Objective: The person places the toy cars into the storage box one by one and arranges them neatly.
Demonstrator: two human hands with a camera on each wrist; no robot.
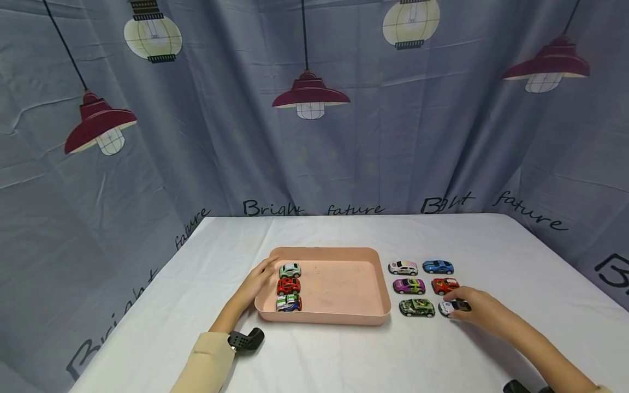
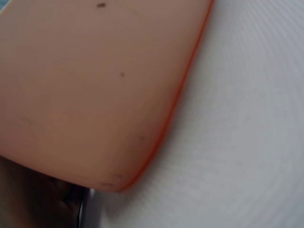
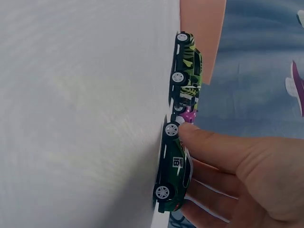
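Observation:
My right hand (image 1: 474, 308) is over a white-and-black toy car (image 1: 447, 309) at the near right of a group of toy cars. In the right wrist view its thumb lies on one side of this car (image 3: 175, 171), which looks dark green there with a number sticker, and its fingers are behind it. My left hand (image 1: 257, 281) rests at the left rim of a pink tray (image 1: 339, 284), fingers straight along the upper left corner. Inside, along the tray's left side, stand a pale green car (image 1: 290, 270), a red car (image 1: 288, 286) and a white-blue-green car (image 1: 289, 303).
Left of my right hand are a camouflage green car (image 1: 416, 308), a purple car (image 1: 409, 286) and a white car (image 1: 403, 267). A red car (image 1: 444, 285) and a blue car (image 1: 438, 266) stand behind it. A white cloth (image 1: 319, 360) covers the table, and a lamp-print curtain (image 1: 314, 164) hangs behind.

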